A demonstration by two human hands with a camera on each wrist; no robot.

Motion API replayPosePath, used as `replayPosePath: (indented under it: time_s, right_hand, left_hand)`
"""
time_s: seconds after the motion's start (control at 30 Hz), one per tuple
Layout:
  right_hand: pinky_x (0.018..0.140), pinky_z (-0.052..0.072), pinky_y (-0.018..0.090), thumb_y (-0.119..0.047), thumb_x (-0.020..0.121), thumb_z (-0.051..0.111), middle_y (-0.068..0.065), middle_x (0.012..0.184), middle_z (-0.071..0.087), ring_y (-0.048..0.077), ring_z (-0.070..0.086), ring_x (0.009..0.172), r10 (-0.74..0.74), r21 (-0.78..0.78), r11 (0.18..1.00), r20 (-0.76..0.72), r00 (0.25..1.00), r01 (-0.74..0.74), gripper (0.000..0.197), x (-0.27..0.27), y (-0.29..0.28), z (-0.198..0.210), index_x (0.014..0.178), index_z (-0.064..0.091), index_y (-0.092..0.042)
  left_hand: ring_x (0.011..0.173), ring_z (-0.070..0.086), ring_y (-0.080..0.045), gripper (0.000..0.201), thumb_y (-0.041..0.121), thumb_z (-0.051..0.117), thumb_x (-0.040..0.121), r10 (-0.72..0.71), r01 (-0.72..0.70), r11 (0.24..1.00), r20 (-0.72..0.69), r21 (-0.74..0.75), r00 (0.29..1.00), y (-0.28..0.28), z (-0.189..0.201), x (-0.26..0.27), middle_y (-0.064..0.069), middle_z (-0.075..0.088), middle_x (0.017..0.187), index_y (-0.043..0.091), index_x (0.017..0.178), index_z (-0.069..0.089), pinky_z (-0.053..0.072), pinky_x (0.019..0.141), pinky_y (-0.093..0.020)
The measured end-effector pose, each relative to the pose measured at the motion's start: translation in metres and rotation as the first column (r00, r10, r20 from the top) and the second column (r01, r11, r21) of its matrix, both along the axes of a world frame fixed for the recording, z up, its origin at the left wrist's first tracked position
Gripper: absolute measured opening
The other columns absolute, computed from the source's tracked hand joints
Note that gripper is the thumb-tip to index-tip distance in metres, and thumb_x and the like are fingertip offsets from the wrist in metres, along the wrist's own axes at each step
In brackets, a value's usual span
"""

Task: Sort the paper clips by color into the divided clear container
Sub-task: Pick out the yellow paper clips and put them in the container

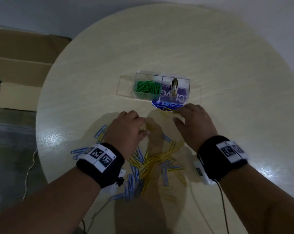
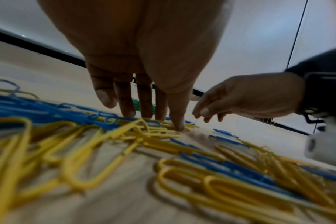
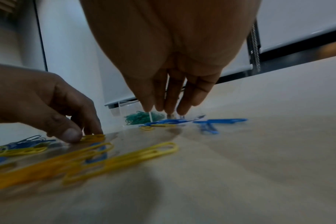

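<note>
Paper clips (image 1: 153,161) in yellow and blue are seen scattered in a loose, tangled heap on the round pale wooden table (image 1: 227,81), on the near side of the divided clear container (image 1: 161,86). Each clip is a long, narrow coated wire loop; the yellow ones (image 2: 109,153) are crowded at the middle of the heap, and the blue ones (image 2: 48,109) are spread mostly along its left edge. A few stray blue clips (image 3: 219,121) and one yellow clip are found just in front of the container, on a blue printed card (image 1: 166,105) that juts out from beneath it.

The container is a clear plastic box split by a wall. Its left compartment is filled with green clips (image 1: 147,88); in the right compartment only the purple print of the card below and a bright reflection can be made out.

The left hand (image 1: 126,129) is lowered over the far edge of the heap, and a yellow clip (image 3: 93,137) is pinched between its thumb and fingertips against the tabletop. The right hand (image 1: 193,122) is held above the table between the heap and the container, fingers straight and close together, nothing grasped.

A cardboard box (image 1: 19,76) is seen on the floor, well to the left of the container.
</note>
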State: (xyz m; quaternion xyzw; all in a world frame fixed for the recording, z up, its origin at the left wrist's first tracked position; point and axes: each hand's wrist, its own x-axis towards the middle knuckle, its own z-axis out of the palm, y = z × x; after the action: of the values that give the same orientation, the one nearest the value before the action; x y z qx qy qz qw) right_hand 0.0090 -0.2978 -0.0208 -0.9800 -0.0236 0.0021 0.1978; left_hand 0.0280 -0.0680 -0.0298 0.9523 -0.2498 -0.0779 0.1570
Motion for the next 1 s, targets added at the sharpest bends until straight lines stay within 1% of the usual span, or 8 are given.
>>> replayPosePath:
  time_s: [0.17,0.3,0.4,0.57,0.7,0.8,0.9,1.0]
  right_hand:
    - [0.089,0.041,0.038,-0.034,0.084,0.06,0.015,0.111,0.055,0.036,0.051,0.102,-0.102,-0.148,0.987,-0.258,0.961,0.065,0.033,0.027,0.028,-0.003,0.107,0.063,-0.011]
    - [0.085,0.042,0.037,-0.021,0.088,0.052,0.015,0.107,0.06,0.034,0.054,0.099,-0.052,-0.158,0.987,-0.275,0.96,0.008,0.022,0.027,0.038,0.007,0.103,0.063,-0.01]
    - [0.086,0.038,0.035,-0.019,0.086,0.052,0.013,0.105,0.062,0.032,0.053,0.1,-0.02,-0.187,0.981,-0.34,0.94,-0.047,0.02,0.021,0.038,0.014,0.1,0.062,-0.009]
    - [0.075,0.043,0.037,-0.019,0.082,0.059,0.012,0.089,0.062,0.035,0.058,0.087,-0.06,-0.017,0.998,-0.312,0.948,0.057,0.009,0.0,0.024,0.008,0.086,0.062,-0.011]
    - [0.065,0.044,0.029,-0.019,0.077,0.065,0.0,0.08,0.064,0.023,0.06,0.075,-0.138,0.125,0.976,-0.273,0.952,0.177,0.01,-0.01,0.007,0.018,0.085,0.059,-0.023]
    - [0.06,0.044,0.023,-0.018,0.076,0.07,-0.008,0.07,0.063,0.011,0.061,0.066,-0.275,0.283,0.906,-0.175,0.945,0.316,0.013,0.001,-0.005,0.029,0.08,0.06,-0.026]
    - [0.054,0.036,0.005,-0.018,0.076,0.071,-0.01,0.068,0.063,0.006,0.059,0.065,-0.332,0.36,0.865,-0.113,0.936,0.35,0.01,0.02,-0.01,0.044,0.081,0.064,-0.023]
    - [0.05,0.033,0.003,-0.017,0.079,0.065,-0.014,0.065,0.059,0.002,0.053,0.059,-0.355,0.371,0.85,-0.121,0.927,0.374,0.006,0.043,-0.009,0.051,0.082,0.063,-0.022]
  left_hand:
    - [0.086,0.057,-0.031,0.017,0.023,0.061,0.091,-0.004,0.002,0.999,-0.08,-0.033,0.997,-0.004,-0.004,-0.002,-0.007,0.06,0.092,0.015,0.103,0.07,0.048,0.074,-0.04]
    - [0.091,0.055,-0.029,0.016,0.015,0.056,0.093,-0.023,0.027,0.999,-0.101,0.031,0.995,-0.009,0.0,-0.004,-0.009,0.057,0.098,0.012,0.104,0.067,0.041,0.07,-0.035]
    - [0.088,0.054,-0.031,0.01,0.013,0.064,0.084,-0.04,0.054,0.988,-0.102,0.147,0.994,-0.009,0.004,-0.003,-0.011,0.056,0.094,0.011,0.093,0.062,0.047,0.066,-0.041]
    - [0.087,0.054,-0.028,0.008,0.013,0.062,0.085,-0.022,0.058,0.984,-0.207,0.171,0.978,-0.011,0.01,0.004,-0.007,0.055,0.093,0.014,0.09,0.056,0.039,0.065,-0.036]
    - [0.083,0.058,-0.024,0.003,0.018,0.062,0.087,0.044,-0.059,0.997,-0.264,-0.048,0.964,-0.023,0.032,0.016,-0.004,0.061,0.088,0.015,0.088,0.063,0.046,0.072,-0.036]
    - [0.076,0.061,-0.015,0.004,0.013,0.066,0.085,0.191,-0.263,0.921,-0.257,-0.286,0.947,-0.044,0.052,0.037,0.001,0.067,0.082,0.016,0.087,0.068,0.048,0.072,-0.027]
    - [0.074,0.064,-0.011,0.003,0.014,0.07,0.084,0.294,-0.377,0.843,-0.258,-0.384,0.92,-0.066,0.057,0.062,0.004,0.067,0.078,0.016,0.086,0.069,0.052,0.072,-0.025]
    - [0.077,0.065,-0.013,0.01,0.016,0.07,0.084,0.33,-0.431,0.794,-0.291,-0.429,0.898,-0.082,0.055,0.079,0.002,0.07,0.083,0.012,0.093,0.071,0.055,0.076,-0.029]
